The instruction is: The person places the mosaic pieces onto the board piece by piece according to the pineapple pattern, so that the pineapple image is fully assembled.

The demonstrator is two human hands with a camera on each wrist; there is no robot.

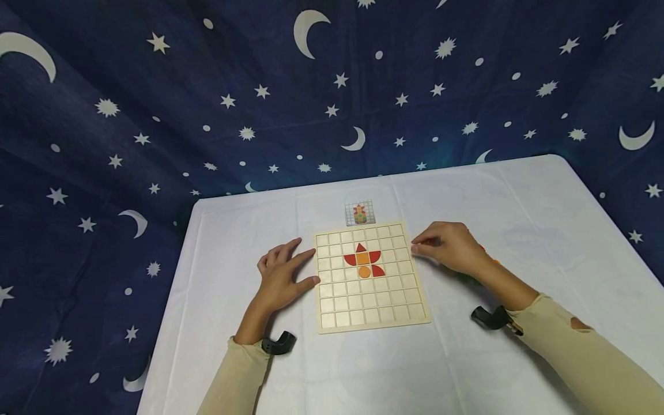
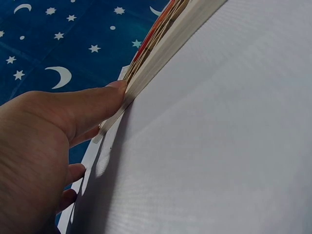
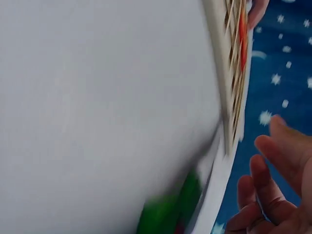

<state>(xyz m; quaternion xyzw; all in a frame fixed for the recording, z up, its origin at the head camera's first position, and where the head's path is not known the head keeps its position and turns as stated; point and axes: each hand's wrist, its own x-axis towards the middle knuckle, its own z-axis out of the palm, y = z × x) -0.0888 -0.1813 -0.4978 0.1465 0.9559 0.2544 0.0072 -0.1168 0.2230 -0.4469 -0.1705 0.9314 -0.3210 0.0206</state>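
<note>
A wooden grid board [image 1: 358,302] lies flat on the table. On its squares sit a red triangle [image 1: 361,248], an orange square [image 1: 362,258], an orange circle [image 1: 365,271] and three red quarter-circle pieces [image 1: 378,270]. My left hand [image 1: 277,282] is spread at the board's left side, its thumb and index finger touching the edge; the left wrist view shows the thumb [image 2: 100,105] against that rim. Beside the right edge, my right hand [image 1: 451,248] hovers with loosely bent fingers. In the right wrist view no piece shows in its fingers [image 3: 268,180].
A small pattern card [image 1: 360,213] with a coloured figure lies behind the board. Green pieces [image 3: 165,214], blurred, lie near the right hand; other pieces are mostly hidden behind that wrist. A white cloth [image 1: 373,374] covers the table, with a dark starry curtain [image 1: 270,144] behind.
</note>
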